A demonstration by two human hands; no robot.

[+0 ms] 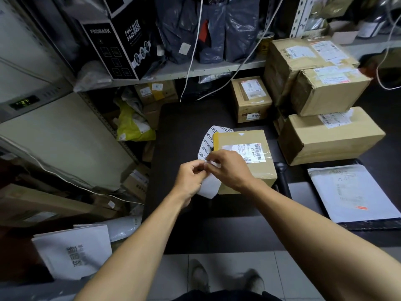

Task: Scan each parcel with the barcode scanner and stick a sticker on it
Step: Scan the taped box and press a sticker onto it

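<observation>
From the head camera, a black rectangular table top (pixel 184 118) fills the middle, hemmed in by metal shelving. On the left shelf stands a black printed carton marked "FULL FACE MASK" (pixel 115 44), with dark plastic bags (pixel 195 29) hanging beside it. Below the shelf lies a yellow-green plastic mailer (pixel 132 124). On the right, three large brown cardboard boxes (pixel 325 94) are piled against each other, and one smaller brown carton with a "0300" tag (pixel 251 98) sits behind the work spot. A white flat poly mailer (pixel 349 192) lies at the table's right end; a second white mailer with black print (pixel 73 253) rests low on the left. A black handheld barcode scanner (pixel 282 177) lies just right of the parcel, partly hidden by it.

The parcel being handled, a small brown taped cardboard box with a white shipping label (pixel 245 153), sits mid-table. A white strip of stickers printed with black characters (pixel 208 140) curls over its left edge.

The two hands meet at the box's near-left corner. The left hand (pixel 191 179) pinches the strip's blank lower part, which hangs below its fingers. The right hand (pixel 230 168), lying over the box top, pinches the strip's white edge just beside the left thumb. Both pairs of fingertips nearly touch.
</observation>
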